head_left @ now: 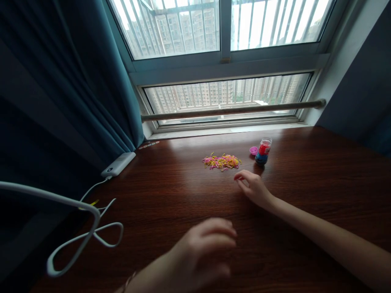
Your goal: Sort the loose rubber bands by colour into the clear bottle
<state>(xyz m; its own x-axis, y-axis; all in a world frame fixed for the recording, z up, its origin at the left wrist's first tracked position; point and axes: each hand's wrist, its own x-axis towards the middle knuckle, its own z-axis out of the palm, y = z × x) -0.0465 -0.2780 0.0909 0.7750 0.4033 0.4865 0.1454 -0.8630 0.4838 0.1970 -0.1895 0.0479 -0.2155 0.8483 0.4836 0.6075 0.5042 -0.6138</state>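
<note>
A loose pile of yellow and pink bands or strings (222, 161) lies on the dark wooden table (171, 183). To its right stand a small pink cup or lid (253, 151) and an open clear jar (263, 151) with a red label and dark blue lower part. My right hand (251, 187) is just in front of the pile and jar, its fingers bent together near the thumb; whatever they may hold is too small to tell. Nearer the camera, my left hand (207, 248) hovers over the table, blurred, with fingers curved and thumb apart, nothing visible between them.
A white power strip (118, 164) rests at the table's left edge, with white cables (91, 232) looping in the left foreground. A blue curtain (104, 93) hangs at the left. A metal rail (232, 111) crosses the window behind the table.
</note>
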